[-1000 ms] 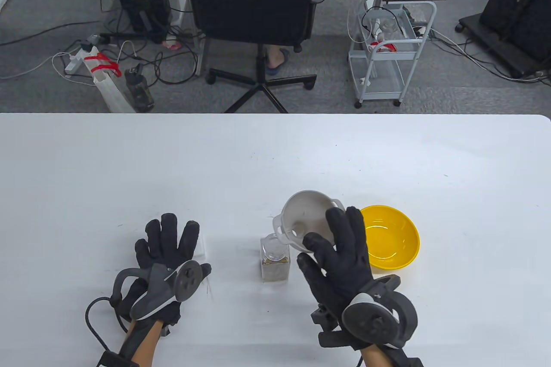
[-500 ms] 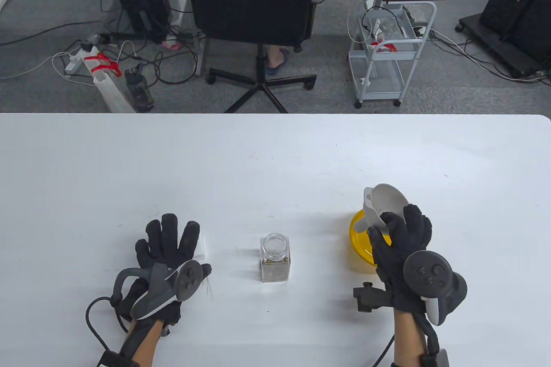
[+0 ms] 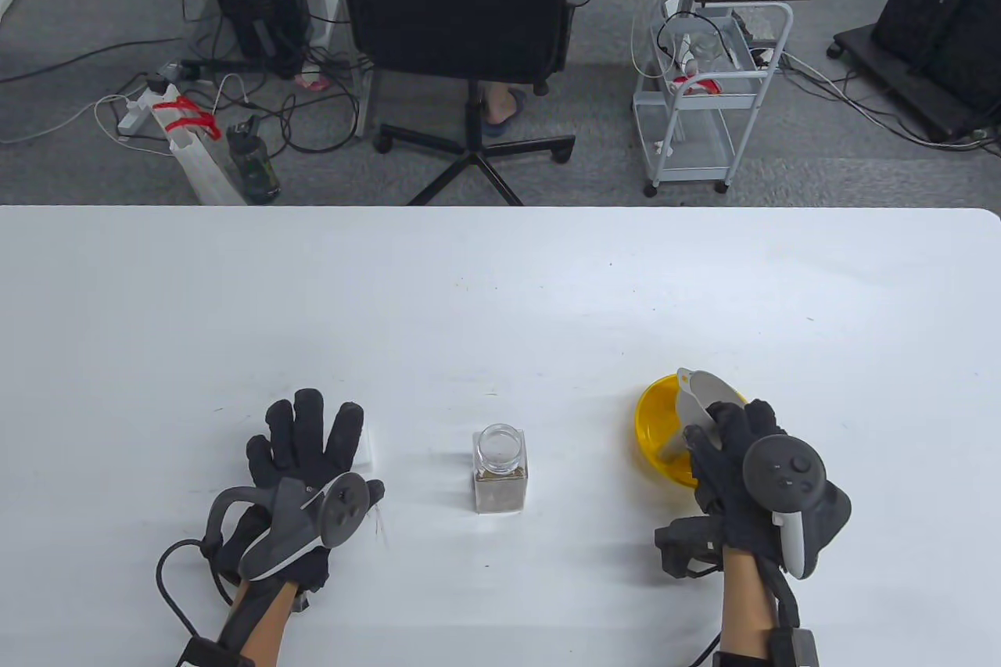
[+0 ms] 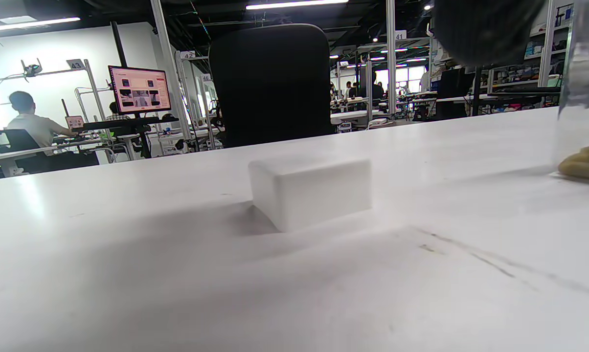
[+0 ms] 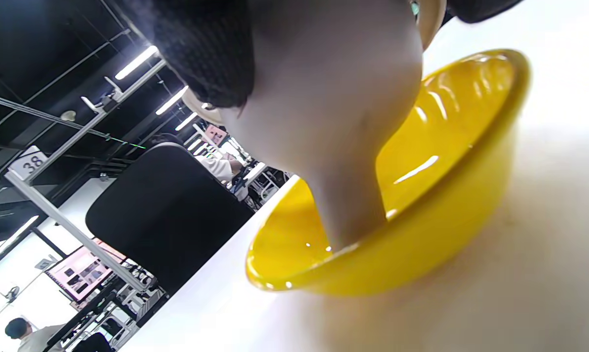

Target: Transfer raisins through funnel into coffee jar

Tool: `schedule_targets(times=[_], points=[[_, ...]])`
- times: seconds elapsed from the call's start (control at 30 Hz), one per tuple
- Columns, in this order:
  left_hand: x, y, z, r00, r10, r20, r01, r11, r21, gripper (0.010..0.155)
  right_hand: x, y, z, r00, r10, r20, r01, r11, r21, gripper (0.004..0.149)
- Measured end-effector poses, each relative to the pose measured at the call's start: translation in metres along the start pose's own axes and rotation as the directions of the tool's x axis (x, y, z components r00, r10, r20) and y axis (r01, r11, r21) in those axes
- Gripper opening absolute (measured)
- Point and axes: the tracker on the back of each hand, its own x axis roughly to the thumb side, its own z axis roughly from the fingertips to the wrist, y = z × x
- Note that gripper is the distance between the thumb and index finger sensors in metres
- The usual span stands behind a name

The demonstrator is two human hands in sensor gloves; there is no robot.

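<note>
A square glass jar [image 3: 500, 469], open at the top and partly filled with brownish raisins, stands at the table's middle front. To its right sits a yellow bowl [image 3: 655, 424]. My right hand [image 3: 739, 456] grips a pale grey funnel [image 3: 700, 401] and holds it in the bowl, spout down inside the yellow bowl [image 5: 451, 161]; the funnel [image 5: 333, 98] fills the top of the right wrist view. My left hand [image 3: 301, 448] lies flat on the table left of the jar, fingers spread, holding nothing.
A small white block [image 4: 311, 191] lies on the table just ahead of my left hand; it shows as a white block [image 3: 367, 444] by the fingers. Beyond the table's far edge stand a black office chair [image 3: 461, 10] and a metal cart [image 3: 704, 96].
My right hand has carried the funnel from above the jar rightward and lowered it into the yellow bowl. The left hand and the jar have not moved.
</note>
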Motion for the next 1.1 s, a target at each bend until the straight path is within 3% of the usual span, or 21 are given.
schedule_targets(times=[0.17,0.47,0.6,0.77,0.9,1.0,1.03,1.1], points=[[0.000,0.000,0.000,1.000,0.000,0.000,0.000,1.000,-0.003,0.091,-0.007,-0.002,-0.002,0.999,-0.033,-0.041,0.033,0.999,-0.002,0.048],[0.000,0.000,0.000,1.000,0.001,-0.001,-0.001,1.000,-0.008,0.091,-0.005,-0.006,0.002,0.999,-0.003,-0.042,0.000,0.997,-0.074,0.064],[0.000,0.000,0.000,1.000,0.005,-0.003,-0.005,1.000,-0.013,0.091,0.006,-0.009,0.008,0.999,0.034,0.010,-0.033,0.991,-0.127,0.071],[0.000,0.000,0.000,1.000,0.007,-0.002,-0.007,1.000,-0.011,0.091,0.031,-0.008,0.019,0.984,0.046,0.171,-0.019,0.988,-0.155,0.077],[0.000,0.000,-0.001,1.000,0.009,-0.001,-0.009,1.000,-0.009,0.091,0.052,0.002,0.030,0.931,-0.046,0.363,0.065,0.997,-0.040,0.082],[0.000,-0.001,-0.001,1.000,0.007,-0.001,-0.007,1.000,-0.010,0.091,0.064,0.022,0.034,0.878,-0.155,0.452,0.073,0.978,0.194,0.090],[0.000,-0.001,-0.001,1.000,0.007,-0.002,-0.007,1.000,-0.010,0.091,0.067,0.034,0.035,0.865,-0.200,0.461,0.050,0.947,0.318,0.094],[0.000,-0.001,-0.001,1.000,0.008,-0.004,-0.008,1.000,-0.011,0.091,0.070,0.052,0.036,0.860,-0.233,0.453,0.003,0.891,0.454,0.102]])
